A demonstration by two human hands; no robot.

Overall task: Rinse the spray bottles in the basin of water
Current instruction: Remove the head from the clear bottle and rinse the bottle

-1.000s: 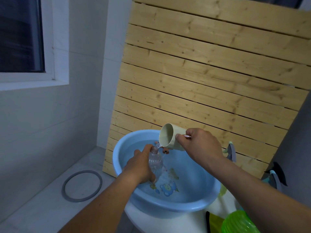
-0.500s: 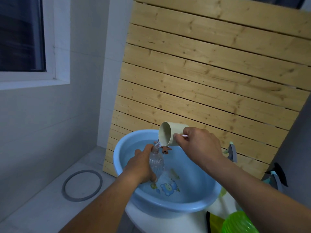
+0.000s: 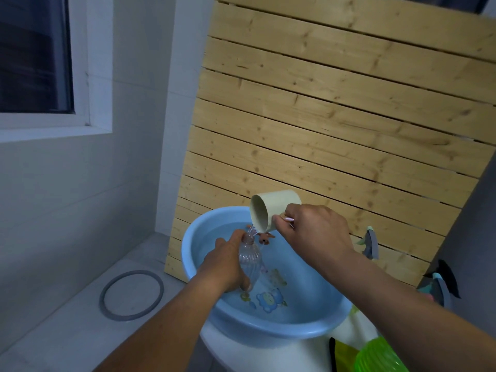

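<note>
Your left hand (image 3: 225,267) grips the clear spray bottle (image 3: 251,260), fingers curled round its body, neck up, over the water in the blue basin (image 3: 268,326). Your right hand (image 3: 316,232) holds a pale green cup (image 3: 271,209) tipped on its side, fingers closed at its handle side; its mouth sits just above the bottle neck, a thin stream of water between them. The basin stands on a white surface before a wooden slatted panel (image 3: 335,116).

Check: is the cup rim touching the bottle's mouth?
Apart. In the head view, the cup, tipped in the right hand, sits above the clear bottle that the left hand grips; a thin stream of water spans the gap.
</note>
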